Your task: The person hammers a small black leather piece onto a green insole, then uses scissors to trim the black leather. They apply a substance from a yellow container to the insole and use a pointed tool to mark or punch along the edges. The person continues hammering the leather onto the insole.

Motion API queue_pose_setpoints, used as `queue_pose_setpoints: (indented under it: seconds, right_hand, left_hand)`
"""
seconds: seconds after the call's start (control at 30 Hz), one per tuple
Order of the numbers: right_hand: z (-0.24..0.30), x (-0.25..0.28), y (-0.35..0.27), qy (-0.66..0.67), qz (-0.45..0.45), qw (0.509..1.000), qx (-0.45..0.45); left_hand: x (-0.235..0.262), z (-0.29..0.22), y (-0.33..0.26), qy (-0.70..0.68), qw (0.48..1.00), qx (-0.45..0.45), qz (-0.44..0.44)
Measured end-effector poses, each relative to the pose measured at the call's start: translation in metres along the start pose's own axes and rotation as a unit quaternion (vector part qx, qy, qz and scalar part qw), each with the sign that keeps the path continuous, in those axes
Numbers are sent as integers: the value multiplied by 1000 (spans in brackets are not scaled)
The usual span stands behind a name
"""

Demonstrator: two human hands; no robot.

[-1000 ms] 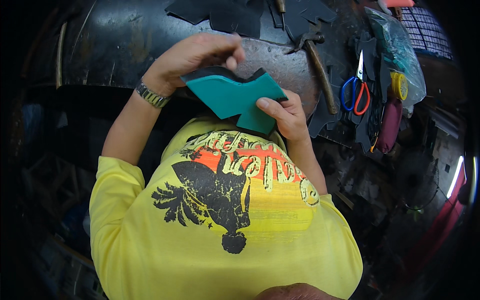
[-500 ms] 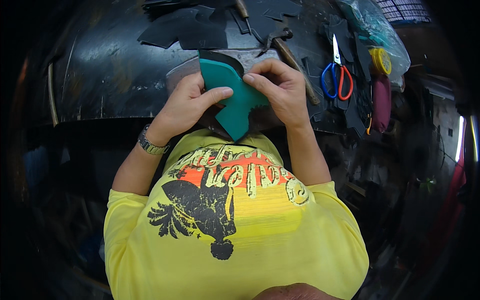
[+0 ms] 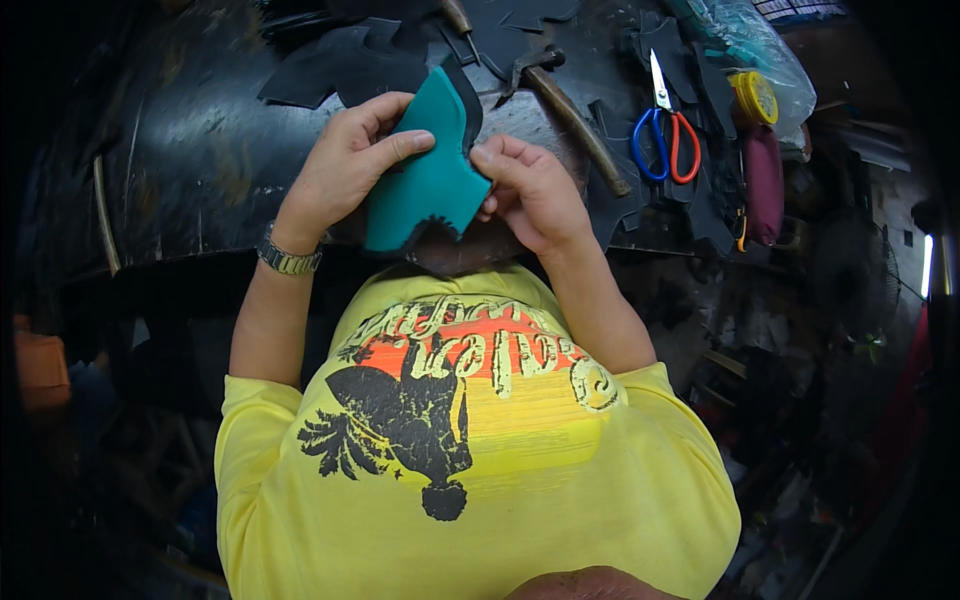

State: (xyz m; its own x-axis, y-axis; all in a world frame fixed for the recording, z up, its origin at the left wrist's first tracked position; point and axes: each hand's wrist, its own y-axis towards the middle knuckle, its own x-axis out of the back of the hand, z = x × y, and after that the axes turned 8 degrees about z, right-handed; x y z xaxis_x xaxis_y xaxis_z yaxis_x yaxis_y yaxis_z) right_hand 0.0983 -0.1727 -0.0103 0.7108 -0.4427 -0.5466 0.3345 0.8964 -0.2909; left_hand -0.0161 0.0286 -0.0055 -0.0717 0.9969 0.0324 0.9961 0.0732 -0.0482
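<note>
Between my hands, over the table's front edge, is a cut leather-like piece with a teal face and a black border along its right side. A notched, jagged cut shows along its lower edge. My left hand grips its left side, thumb on the teal face and fingers behind. At the piece's right edge, my right hand pinches the black border between thumb and fingers. Just beyond my right hand lies a hammer with a wooden handle.
Scissors with blue and red handles lie to the right, by a yellow round container and a maroon cylindrical thing. Black cut pieces and a wooden-handled tool are at the back. A plastic bag sits far right.
The teal piece has turned clockwise, its lower tip swinging to the left. My right hand has moved slightly down and left along its edge; my left hand has shifted up.
</note>
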Motion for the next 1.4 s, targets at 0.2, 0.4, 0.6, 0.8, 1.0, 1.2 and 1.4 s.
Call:
queue_pose_setpoints:
  seconds: [0.2,0.4,0.6,0.8,1.0,1.2,1.4]
  right_hand:
    - [-9,-11,-8,-681,-128,698,179]
    - [-12,4,-11,-732,-116,622,251]
    - [-11,22,-16,-764,-66,573,289]
    - [-8,27,-17,-726,-17,607,323]
    - [-5,23,-22,-678,-22,661,321]
    - [-5,20,-23,-711,4,622,328]
    - [-8,19,-17,-699,-88,629,328]
  left_hand:
    - [-18,9,1,431,876,-149,-157]
    - [-25,22,-16,485,856,-160,-74]
    - [-24,16,-25,490,859,-135,-65]
    - [-21,17,-25,466,870,-152,-51]
    - [-20,18,-25,461,869,-176,-35]
    - [-19,16,-26,460,871,-169,-29]
    - [-20,13,-25,471,866,-167,-15]
